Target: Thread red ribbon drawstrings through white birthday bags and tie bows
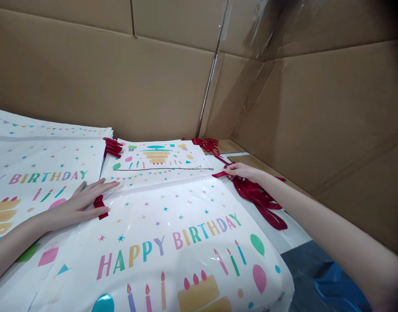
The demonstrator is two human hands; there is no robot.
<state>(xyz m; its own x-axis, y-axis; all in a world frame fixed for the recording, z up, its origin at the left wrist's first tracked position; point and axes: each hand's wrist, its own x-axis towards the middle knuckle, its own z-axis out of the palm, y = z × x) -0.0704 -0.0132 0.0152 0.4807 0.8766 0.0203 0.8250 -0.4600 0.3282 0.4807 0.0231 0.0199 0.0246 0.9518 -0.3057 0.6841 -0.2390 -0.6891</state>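
A white printed sheet [173,225] with "HAPPY BIRTHDAY", candles and balloons lies in front of me. My left hand [88,201] rests at its upper left corner with fingers spread, beside a short red ribbon piece [100,208]. At the upper right corner, my right hand [239,171] pinches the end of a red ribbon. Long red ribbon loops [263,201] hang below and beside that hand. A thin dark rod or wire [163,169] with a small loop at its right end lies across the sheet behind.
More printed sheets [46,156] are stacked at left, with red ribbon ends [112,147] at their edge. A red cord tangle [207,144] lies at the back. Cardboard walls [88,82] rise behind and right. Something blue [340,288] is at lower right.
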